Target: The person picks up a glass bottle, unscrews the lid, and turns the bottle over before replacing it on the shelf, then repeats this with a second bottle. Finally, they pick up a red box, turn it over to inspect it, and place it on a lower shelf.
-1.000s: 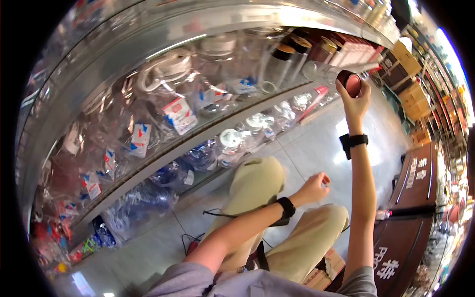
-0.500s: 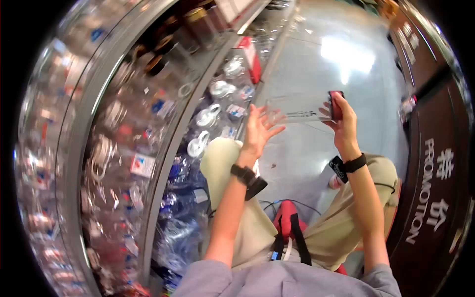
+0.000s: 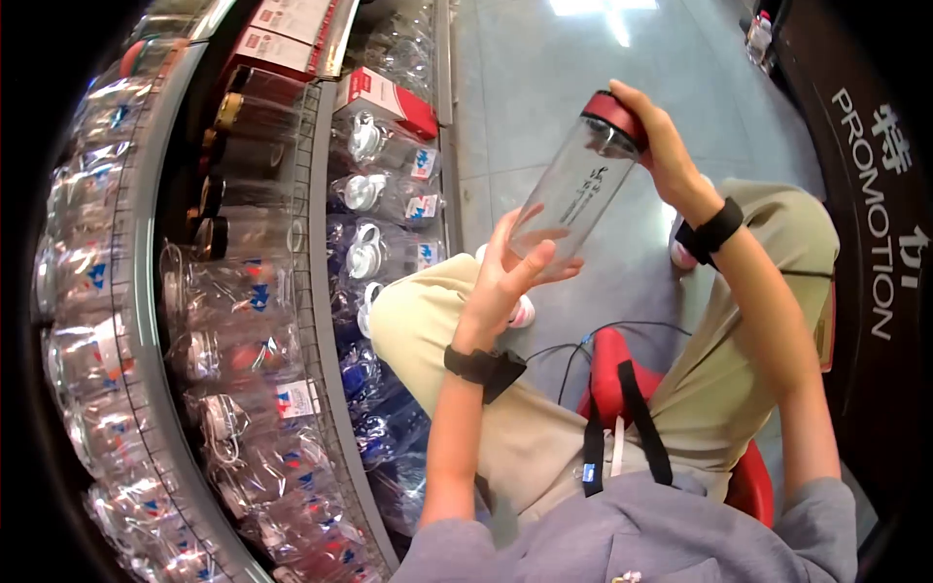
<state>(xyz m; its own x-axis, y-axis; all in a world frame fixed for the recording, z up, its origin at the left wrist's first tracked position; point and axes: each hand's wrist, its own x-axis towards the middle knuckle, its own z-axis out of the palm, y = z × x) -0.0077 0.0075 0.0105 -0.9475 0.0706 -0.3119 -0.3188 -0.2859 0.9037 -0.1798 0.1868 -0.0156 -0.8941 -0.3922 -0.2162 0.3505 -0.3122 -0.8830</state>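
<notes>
A clear water bottle (image 3: 573,189) with a red lid and dark lettering on its side is tilted in front of me, lid up and to the right. My right hand (image 3: 666,146) is closed around the lid. Down at the base, my left hand (image 3: 515,267) cups the bottle, its thumb at the near side and its other fingers showing through the clear wall. Both wrists wear black straps.
Shelves (image 3: 326,194) packed with clear bottles run along my left. A red and white box (image 3: 389,102) lies on the lower shelf. A dark panel marked PROMOTION (image 3: 860,214) stands at right. A black cable (image 3: 564,350) crosses the floor.
The bottle has gone from nearly level to steeply tilted and is nearer to me. My left hand, open beside its base before, now holds it. The view has shifted.
</notes>
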